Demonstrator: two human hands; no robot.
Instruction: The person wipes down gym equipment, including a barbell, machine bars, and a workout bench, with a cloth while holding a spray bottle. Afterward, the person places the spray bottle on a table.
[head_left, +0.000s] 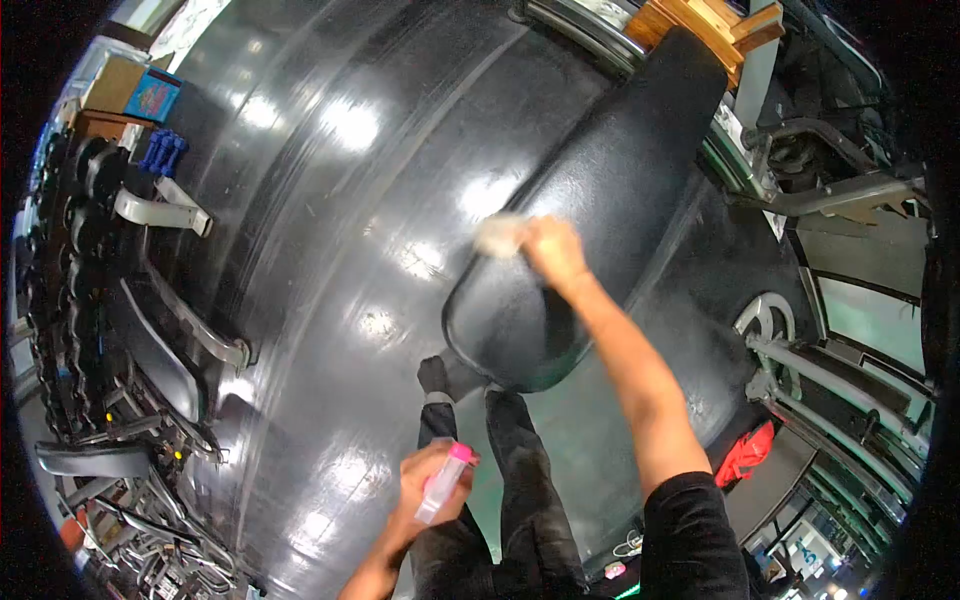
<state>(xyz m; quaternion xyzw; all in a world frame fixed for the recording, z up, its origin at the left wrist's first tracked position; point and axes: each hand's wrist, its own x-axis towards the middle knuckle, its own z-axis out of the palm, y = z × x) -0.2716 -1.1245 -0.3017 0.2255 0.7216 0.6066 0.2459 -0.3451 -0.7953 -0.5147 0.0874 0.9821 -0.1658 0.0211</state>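
Observation:
A long black padded bench (620, 170) runs from just before my feet up to the upper right. My right hand (552, 250) is closed on a pale cloth (499, 235), blurred by motion, at the left edge of the pad. Low in the view, before my legs, my left hand (425, 480) is wrapped round a clear bottle (440, 490) with a pink top. The bottle is tilted.
Dumbbells on a rack (85, 250) line the far left, beside a smaller bench (160, 350). Metal gym frames (840, 385) stand at the right, near a red cloth (745, 452). A wooden box (700, 25) is behind the bench's far end.

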